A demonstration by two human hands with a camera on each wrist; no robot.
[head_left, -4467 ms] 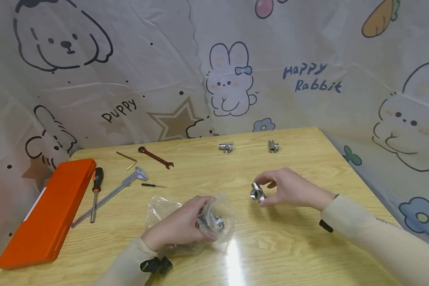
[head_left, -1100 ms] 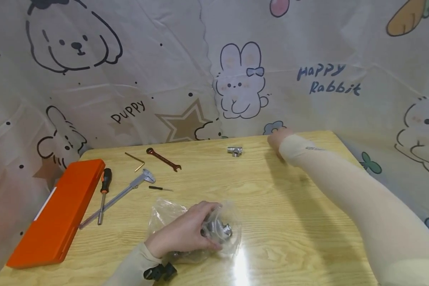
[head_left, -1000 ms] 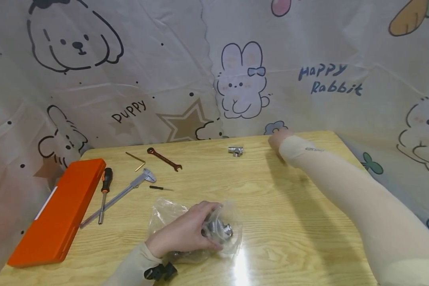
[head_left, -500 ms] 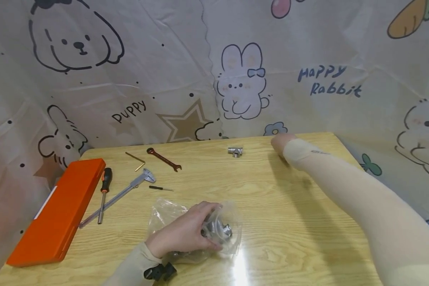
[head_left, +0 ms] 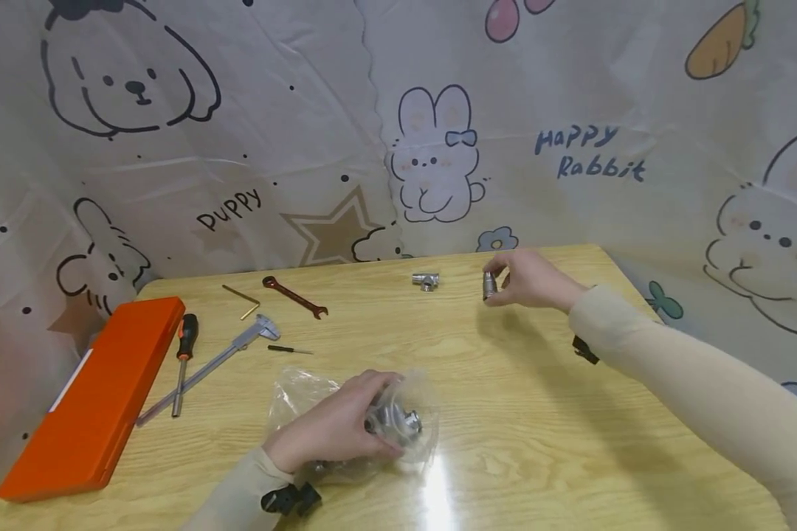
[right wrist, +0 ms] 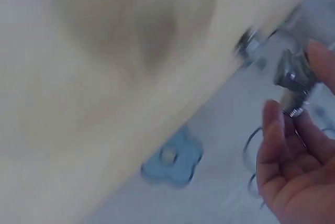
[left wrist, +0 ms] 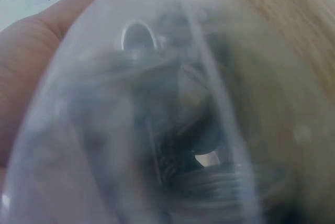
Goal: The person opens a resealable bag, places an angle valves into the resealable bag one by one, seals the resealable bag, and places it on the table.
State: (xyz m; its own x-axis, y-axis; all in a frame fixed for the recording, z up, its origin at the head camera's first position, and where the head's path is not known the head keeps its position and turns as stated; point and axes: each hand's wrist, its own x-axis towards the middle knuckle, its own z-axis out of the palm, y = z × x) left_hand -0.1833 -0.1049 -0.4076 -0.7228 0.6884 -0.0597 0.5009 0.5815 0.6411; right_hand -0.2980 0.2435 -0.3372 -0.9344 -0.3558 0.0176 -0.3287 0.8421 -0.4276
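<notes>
Head view | metal fitting (head_left: 489, 285) pinched in right hand (head_left: 531, 280) fingertips, off table

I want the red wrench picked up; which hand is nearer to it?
Left. The left hand rests on the bag, below the red wrench; the right hand is far across.
</notes>
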